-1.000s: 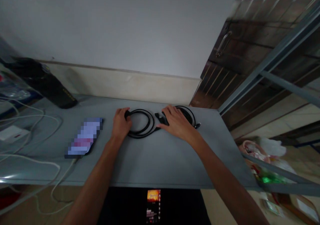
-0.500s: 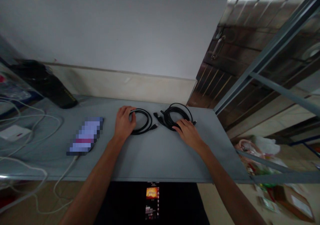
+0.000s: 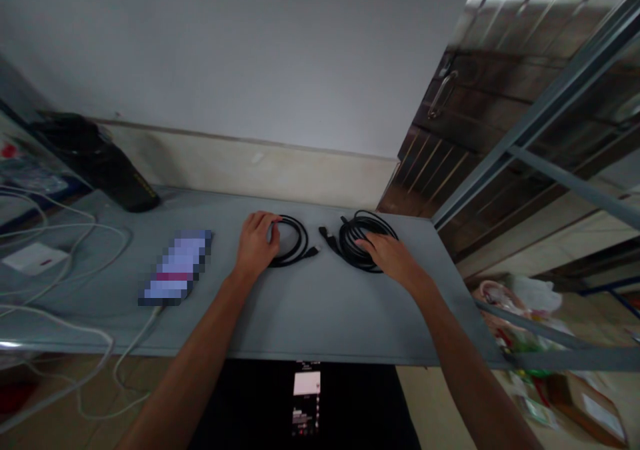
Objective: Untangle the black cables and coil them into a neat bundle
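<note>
Two coils of black cable lie on the grey tabletop (image 3: 310,310). My left hand (image 3: 256,245) is curled over the left side of the smaller coil (image 3: 303,237), thumb and fingers closing on its loops. A plug (image 3: 313,251) sticks out from that coil toward the right. My right hand (image 3: 393,255) grips the lower right part of the thicker coil (image 3: 350,253), its thumb lying over the loops and the fingertips partly hidden. Plug ends (image 3: 327,234) of the thicker coil point left, toward the smaller one.
At left lie a phone (image 3: 177,267) on a white charging cord, a white box (image 3: 35,259) and tangled white cables (image 3: 107,330). A black bottle (image 3: 125,177) leans there. Metal frame bars (image 3: 550,190) border the right side. A lit phone (image 3: 306,403) rests below the table edge.
The thicker coil has shifted slightly right and turned with my right hand. My left hand stays on the smaller coil. The view has shifted a little.
</note>
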Action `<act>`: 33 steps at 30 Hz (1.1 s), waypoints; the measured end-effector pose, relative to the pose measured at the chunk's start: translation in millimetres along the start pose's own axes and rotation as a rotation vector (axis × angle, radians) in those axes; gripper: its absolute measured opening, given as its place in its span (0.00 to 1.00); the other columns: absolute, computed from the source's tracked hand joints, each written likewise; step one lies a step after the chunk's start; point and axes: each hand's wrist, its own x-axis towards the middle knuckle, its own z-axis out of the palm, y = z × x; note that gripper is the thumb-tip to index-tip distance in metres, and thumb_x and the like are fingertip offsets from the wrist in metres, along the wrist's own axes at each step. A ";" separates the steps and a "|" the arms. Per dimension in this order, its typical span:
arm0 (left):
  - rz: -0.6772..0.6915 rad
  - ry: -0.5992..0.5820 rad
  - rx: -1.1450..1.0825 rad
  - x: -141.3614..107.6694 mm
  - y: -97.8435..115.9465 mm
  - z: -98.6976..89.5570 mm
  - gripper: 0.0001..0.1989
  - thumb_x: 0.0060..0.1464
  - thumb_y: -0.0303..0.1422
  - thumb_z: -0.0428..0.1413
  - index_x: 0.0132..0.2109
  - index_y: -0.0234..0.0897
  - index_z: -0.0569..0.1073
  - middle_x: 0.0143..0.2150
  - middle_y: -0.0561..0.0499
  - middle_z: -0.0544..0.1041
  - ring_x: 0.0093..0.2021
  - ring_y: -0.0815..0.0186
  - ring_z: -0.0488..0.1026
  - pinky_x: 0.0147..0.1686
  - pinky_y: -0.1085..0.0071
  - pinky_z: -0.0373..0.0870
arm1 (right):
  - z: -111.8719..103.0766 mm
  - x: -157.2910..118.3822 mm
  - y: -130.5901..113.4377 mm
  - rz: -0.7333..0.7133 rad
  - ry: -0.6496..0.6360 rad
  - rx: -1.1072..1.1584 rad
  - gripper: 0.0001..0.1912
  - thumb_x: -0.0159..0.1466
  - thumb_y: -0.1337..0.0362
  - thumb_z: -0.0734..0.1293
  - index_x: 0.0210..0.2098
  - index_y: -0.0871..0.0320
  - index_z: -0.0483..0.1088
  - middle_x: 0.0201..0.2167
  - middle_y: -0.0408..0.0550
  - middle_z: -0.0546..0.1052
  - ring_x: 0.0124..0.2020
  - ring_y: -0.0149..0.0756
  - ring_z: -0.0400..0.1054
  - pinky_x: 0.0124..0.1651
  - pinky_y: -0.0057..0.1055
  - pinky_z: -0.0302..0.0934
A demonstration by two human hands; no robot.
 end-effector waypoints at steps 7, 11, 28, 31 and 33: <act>0.004 0.008 -0.001 -0.3 0.6 0.7 0.10 0.71 0.29 0.54 0.52 0.42 0.79 0.50 0.41 0.83 0.54 0.46 0.78 0.60 0.47 0.75 | -10.3 5.8 4.3 0.081 0.042 0.053 0.17 0.86 0.57 0.58 0.56 0.58 0.76 0.48 0.59 0.88 0.54 0.55 0.85 0.55 0.41 0.71; -0.006 0.001 -0.006 0.3 1.0 0.4 0.10 0.71 0.29 0.54 0.51 0.42 0.79 0.50 0.41 0.83 0.54 0.47 0.78 0.60 0.47 0.75 | -12.0 4.7 12.2 0.114 0.143 0.338 0.16 0.85 0.57 0.57 0.52 0.54 0.74 0.38 0.52 0.87 0.44 0.47 0.86 0.54 0.38 0.73; -0.012 0.028 -0.147 3.9 31.2 -12.4 0.08 0.71 0.37 0.58 0.52 0.44 0.81 0.50 0.41 0.86 0.54 0.46 0.81 0.62 0.46 0.73 | -97.7 -50.3 1.6 0.060 0.912 1.189 0.26 0.75 0.36 0.72 0.43 0.49 0.63 0.32 0.36 0.72 0.21 0.25 0.60 0.21 0.25 0.59; -0.057 -0.019 -0.288 -6.8 67.2 -19.4 0.11 0.72 0.41 0.61 0.56 0.45 0.82 0.51 0.43 0.88 0.57 0.45 0.82 0.67 0.44 0.72 | -108.0 -70.3 -11.9 0.013 0.885 1.295 0.24 0.75 0.39 0.73 0.43 0.49 0.63 0.33 0.35 0.71 0.21 0.24 0.59 0.23 0.25 0.61; -0.137 -0.090 -0.437 -23.2 97.1 -24.7 0.17 0.72 0.43 0.63 0.64 0.48 0.81 0.51 0.44 0.89 0.59 0.45 0.83 0.70 0.42 0.71 | -110.0 -81.7 -20.3 0.010 0.863 1.325 0.21 0.77 0.41 0.72 0.44 0.49 0.64 0.34 0.36 0.72 0.21 0.24 0.59 0.24 0.26 0.63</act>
